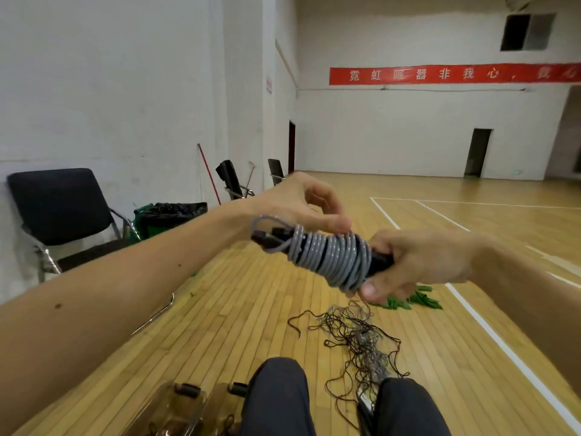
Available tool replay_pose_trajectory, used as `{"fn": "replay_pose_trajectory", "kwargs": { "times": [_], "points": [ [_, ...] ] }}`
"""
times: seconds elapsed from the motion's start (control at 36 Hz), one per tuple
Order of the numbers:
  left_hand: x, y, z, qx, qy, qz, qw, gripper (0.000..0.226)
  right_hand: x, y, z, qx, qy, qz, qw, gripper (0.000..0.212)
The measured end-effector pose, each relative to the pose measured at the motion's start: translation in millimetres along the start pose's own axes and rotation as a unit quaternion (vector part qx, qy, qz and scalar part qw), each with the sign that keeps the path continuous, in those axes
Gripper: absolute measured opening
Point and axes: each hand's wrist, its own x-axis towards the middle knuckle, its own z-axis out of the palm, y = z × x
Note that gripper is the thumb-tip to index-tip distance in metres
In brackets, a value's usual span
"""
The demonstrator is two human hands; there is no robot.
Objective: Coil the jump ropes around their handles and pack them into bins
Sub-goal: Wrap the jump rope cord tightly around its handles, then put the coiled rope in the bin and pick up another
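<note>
A pale wooden floor (239,309) of narrow boards, crossed by white court lines (503,347). On it lies a loose tangle of thin dark ropes (355,335), with a small heap of green pieces (415,300) just beyond. A bent metal rod (154,314) lies to the left. By the wall stand a black chair (63,209) and a green bin (169,217) lined in black – clear bins (185,410) sit nearest

Black chair (59,206) at left; red banner (452,73) beyond

Right hand (418,262) grips, left hand (301,206) pinches, both raised.
</note>
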Motion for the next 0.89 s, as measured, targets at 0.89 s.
{"fn": "replay_pose_trajectory", "kwargs": {
  "times": [0.89],
  "points": [
    [-118,-390,35,-0.342,0.25,-0.492,0.76,0.019,373,242,82,0.141,0.035,0.211,0.967,0.017]
  ]
}}
